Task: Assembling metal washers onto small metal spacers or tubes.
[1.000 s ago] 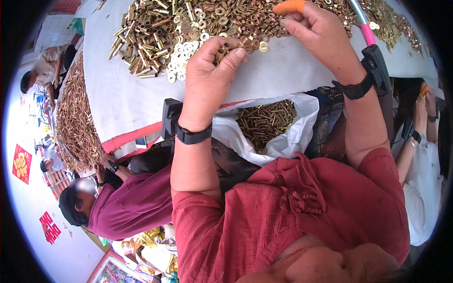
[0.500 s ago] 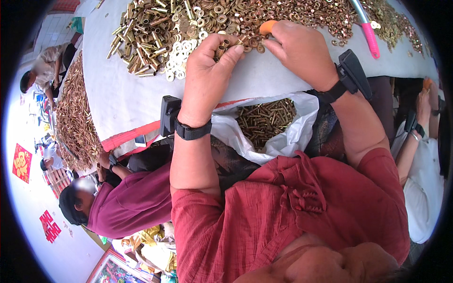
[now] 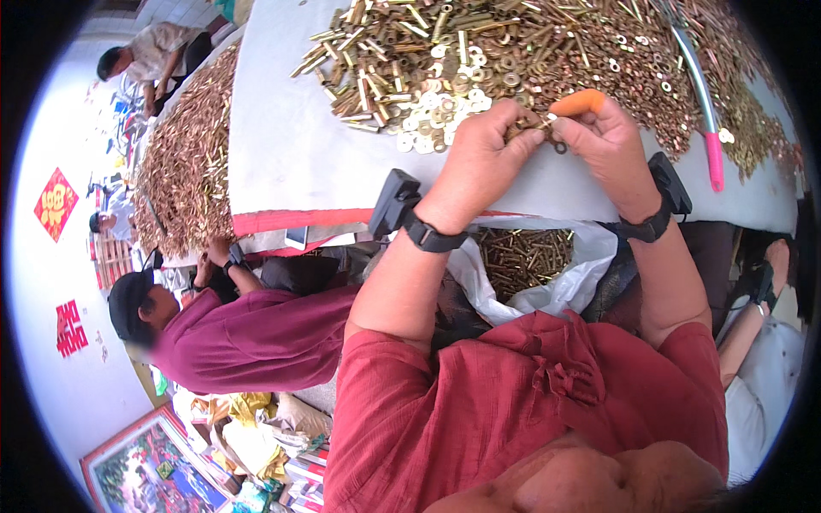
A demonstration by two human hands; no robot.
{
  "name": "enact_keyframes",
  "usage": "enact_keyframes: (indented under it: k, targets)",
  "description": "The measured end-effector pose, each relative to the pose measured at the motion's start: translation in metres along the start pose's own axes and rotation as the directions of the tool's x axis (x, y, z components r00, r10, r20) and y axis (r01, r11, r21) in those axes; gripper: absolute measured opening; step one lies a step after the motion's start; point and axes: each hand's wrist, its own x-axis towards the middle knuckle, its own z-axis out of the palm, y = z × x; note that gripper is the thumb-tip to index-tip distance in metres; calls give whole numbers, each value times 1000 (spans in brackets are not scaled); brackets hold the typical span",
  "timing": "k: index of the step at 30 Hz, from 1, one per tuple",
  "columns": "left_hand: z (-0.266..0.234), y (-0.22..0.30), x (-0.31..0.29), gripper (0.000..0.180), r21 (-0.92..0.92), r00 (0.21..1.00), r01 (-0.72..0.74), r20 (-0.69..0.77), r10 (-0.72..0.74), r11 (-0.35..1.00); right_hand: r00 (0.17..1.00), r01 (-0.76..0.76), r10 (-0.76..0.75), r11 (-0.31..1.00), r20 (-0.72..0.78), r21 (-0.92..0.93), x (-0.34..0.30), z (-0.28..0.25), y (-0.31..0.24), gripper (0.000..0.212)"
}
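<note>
My left hand point(image 3: 494, 161) is closed around small brass metal sleeves point(image 3: 518, 129), mostly hidden by its fingers. Close by on the right, my right hand point(image 3: 617, 158) wears an orange finger cot point(image 3: 578, 104) on one finger. Its thumb and fingertip pinch at a tiny metal part by the left fingertips, too small to name. Just below the fingertips sits a dark washer point(image 3: 560, 147). Beyond the hands spreads a heap of bright flat washers point(image 3: 428, 128), with loose metal sleeves point(image 3: 363, 90) to the left and small copper-coloured nuts point(image 3: 654, 90) to the right.
A white bag point(image 3: 586, 278) of metal bolts point(image 3: 526, 261) hangs open below the grey tabletop's point(image 3: 291, 162) near edge. A pink-handled tool point(image 3: 715, 162) lies at right. Co-workers sit on both sides; the left one in purple point(image 3: 248, 342) works beside another heap point(image 3: 184, 171).
The whole view has shifted, so the table and both hands appear farther right and lower. My hands have come closer together, fingertips now nearly meeting.
</note>
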Motion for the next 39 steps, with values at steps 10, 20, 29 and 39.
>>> enact_keyframes:
  k: [10, 20, 29, 39]
  targets:
    - [-12, 9, 0, 15, 75, 994, -46, 100, 38, 996, 919, 392, -319, 803, 232, -448, 8, -13, -11, 18]
    - [-11, 9, -2, 15, 186, 995, -80, 79, 66, 979, 966, 256, -209, 828, 149, -499, 0, -9, -10, 16]
    - [-7, 10, 2, 10, 176, 999, 10, 45, -18, 984, 981, 150, -103, 940, 162, -308, 5, -11, -10, 13]
    - [-8, 8, 1, 15, 12, 995, -9, 96, 8, 1000, 985, 113, -61, 936, 161, -334, 0, -15, -20, 17]
